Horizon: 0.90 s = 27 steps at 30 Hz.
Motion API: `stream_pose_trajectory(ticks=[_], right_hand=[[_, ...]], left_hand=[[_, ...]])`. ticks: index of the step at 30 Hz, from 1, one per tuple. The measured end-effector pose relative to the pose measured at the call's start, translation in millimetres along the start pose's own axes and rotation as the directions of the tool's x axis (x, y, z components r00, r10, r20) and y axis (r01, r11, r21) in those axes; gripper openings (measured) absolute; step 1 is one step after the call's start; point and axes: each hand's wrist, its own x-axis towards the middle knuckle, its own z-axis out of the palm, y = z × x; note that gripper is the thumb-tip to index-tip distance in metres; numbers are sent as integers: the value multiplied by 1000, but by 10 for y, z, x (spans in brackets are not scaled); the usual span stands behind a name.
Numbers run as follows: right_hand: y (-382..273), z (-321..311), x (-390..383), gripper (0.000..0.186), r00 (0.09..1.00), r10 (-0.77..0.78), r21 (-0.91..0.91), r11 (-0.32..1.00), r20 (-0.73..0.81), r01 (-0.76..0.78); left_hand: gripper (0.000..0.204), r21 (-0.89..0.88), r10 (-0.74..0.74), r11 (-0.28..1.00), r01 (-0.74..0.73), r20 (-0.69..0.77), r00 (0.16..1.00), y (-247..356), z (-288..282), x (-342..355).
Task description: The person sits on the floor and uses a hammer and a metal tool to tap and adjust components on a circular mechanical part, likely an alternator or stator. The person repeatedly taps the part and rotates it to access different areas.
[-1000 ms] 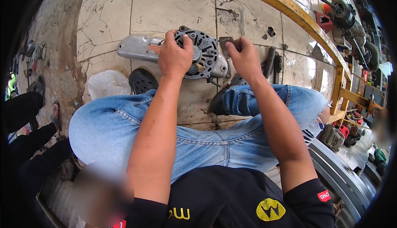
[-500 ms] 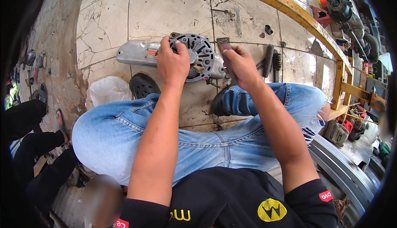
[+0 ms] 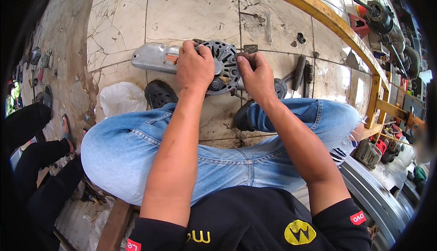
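A round slotted metal alternator [image 3: 219,47] rests on a long grey metal cover [image 3: 152,56] on the floor in front of me. My left hand [image 3: 195,68] is closed over the alternator's left side, its fingers curled round the rim. At the opposite rim, my right hand [image 3: 257,77] pinches a dark flat strip [image 3: 250,48] between thumb and fingers. One end of the strip shows beyond the fingertips, close against the alternator; the rest is hidden by the hand. Wires hang from the alternator's lower right edge.
A black-handled brush [image 3: 307,76] lies right of the alternator, and a wrench [image 3: 269,27] farther off. A yellow metal frame [image 3: 318,10] crosses the far right. White plastic [image 3: 120,98] lies near my left shoe [image 3: 160,94]. Another person's dark-clothed legs [image 3: 48,160] are at left.
My right hand has moved left and inward with the dark strip, from beside the alternator to its rim. My left hand keeps its grip on the alternator.
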Motion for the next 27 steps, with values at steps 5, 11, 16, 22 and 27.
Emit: stream_pose_trajectory(ticks=[5,11,16,22,27], right_hand=[[-129,132,152,26,986,-109,-64,993,-127,101],[-25,45,-173,26,997,-55,-148,988,-55,46],[-7,168,126,25,965,-212,-152,970,-153,189],[101,140,-16,24,985,-142,-118,984,-94,131],[81,210,245,25,981,-125,-101,989,-145,111]], left_hand=[[32,-106,-70,992,75,45,997,54,-40,-21],[33,-142,16,989,-28,-83,996,-67,64,-12],[31,-165,-10,986,-1,-67,998,-14,45,-24],[30,-161,-39,987,23,-96,995,-20,20,-26],[28,-204,-41,979,21,-98,994,-3,47,-27]])
